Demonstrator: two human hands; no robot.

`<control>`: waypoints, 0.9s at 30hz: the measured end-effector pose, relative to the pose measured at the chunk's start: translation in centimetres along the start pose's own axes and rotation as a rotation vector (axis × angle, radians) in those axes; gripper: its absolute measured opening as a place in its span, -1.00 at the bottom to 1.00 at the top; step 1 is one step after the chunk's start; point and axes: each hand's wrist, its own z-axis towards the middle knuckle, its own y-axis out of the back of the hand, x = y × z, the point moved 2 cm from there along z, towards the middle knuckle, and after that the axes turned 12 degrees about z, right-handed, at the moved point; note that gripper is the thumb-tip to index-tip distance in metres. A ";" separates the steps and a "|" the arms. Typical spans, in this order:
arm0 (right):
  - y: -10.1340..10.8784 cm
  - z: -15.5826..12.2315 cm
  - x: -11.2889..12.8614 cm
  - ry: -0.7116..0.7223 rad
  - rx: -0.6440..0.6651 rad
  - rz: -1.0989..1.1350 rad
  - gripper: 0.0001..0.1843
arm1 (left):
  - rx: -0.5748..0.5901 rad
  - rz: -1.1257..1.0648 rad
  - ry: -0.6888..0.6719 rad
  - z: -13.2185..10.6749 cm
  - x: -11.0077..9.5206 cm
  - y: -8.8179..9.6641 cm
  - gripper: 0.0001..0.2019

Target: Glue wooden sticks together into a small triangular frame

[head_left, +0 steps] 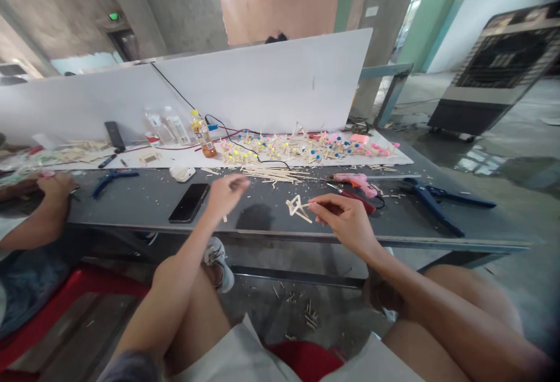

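Observation:
My right hand (343, 216) pinches a small frame of pale wooden sticks (295, 206) by one stick, above the front of the grey table. The frame has a diamond-shaped loop and loose-looking legs pointing down and right. My left hand (227, 195) hovers over the table to the left, blurred by motion, its fingers partly curled; whether anything is in them I cannot tell. Just beyond it lies a bundle of loose wooden sticks (275, 173). Beside the left wrist is a black phone (189, 203).
A pink glue gun (356, 184) and blue-handled cutters (437, 198) lie to the right. Behind, stick structures with coloured balls (284, 147) cover a white board, beside a drink bottle (203, 134). At far left are a co-worker's hands (55, 184) and another blue-handled tool (111, 181).

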 end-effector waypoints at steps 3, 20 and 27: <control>0.3 0.1 -0.1 0.001 -0.001 -0.015 -0.79 | -0.021 0.555 0.442 2.1 7.9 4.0 -0.41; -0.3 0.3 0.0 0.001 0.039 -0.053 -0.75 | 0.140 0.760 0.524 1.7 13.8 4.7 -0.23; -0.2 0.4 0.1 -0.003 0.023 -0.031 -0.70 | 0.107 0.590 0.520 0.5 16.1 5.0 -0.12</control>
